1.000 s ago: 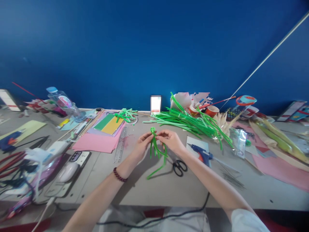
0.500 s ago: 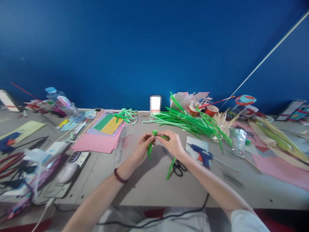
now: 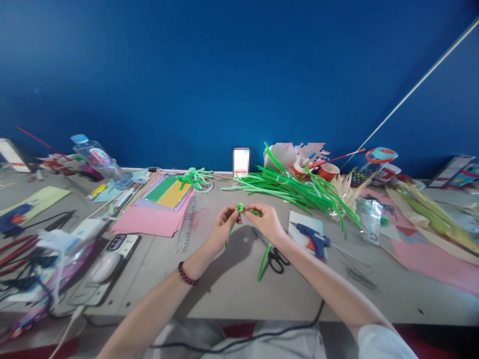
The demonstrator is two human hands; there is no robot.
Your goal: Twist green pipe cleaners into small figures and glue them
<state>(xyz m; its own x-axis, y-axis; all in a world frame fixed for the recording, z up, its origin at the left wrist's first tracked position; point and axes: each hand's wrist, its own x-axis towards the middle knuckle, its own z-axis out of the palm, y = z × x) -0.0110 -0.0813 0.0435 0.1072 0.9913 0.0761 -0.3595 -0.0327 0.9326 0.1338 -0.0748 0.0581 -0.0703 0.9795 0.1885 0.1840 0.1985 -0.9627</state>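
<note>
Both hands meet over the middle of the table, pinching bright green pipe cleaners [image 3: 240, 207] whose top is curled into a small coil. My left hand [image 3: 222, 224] is closed on the coil's left side, and a green strand hangs below its fingers. My right hand [image 3: 266, 223] pinches from the right; another strand shows along its fingers and a green end [image 3: 264, 262] comes out beneath the hand. Just under the right wrist lie black-handled scissors [image 3: 277, 260], partly hidden by the hand and forearm.
A heap of green pipe cleaners [image 3: 295, 189] lies at the back. Right of my hands is a blue glue gun [image 3: 314, 239] on white paper. To the left are a clear ruler [image 3: 186, 224], pink paper sheets [image 3: 149, 219], a phone [image 3: 107, 269] and a plastic bottle [image 3: 98, 157].
The green coil between my fingertips has turned and now shows a rounder, more open loop. The strand below my left hand has swung left and looks thinner. Both hands keep their place.
</note>
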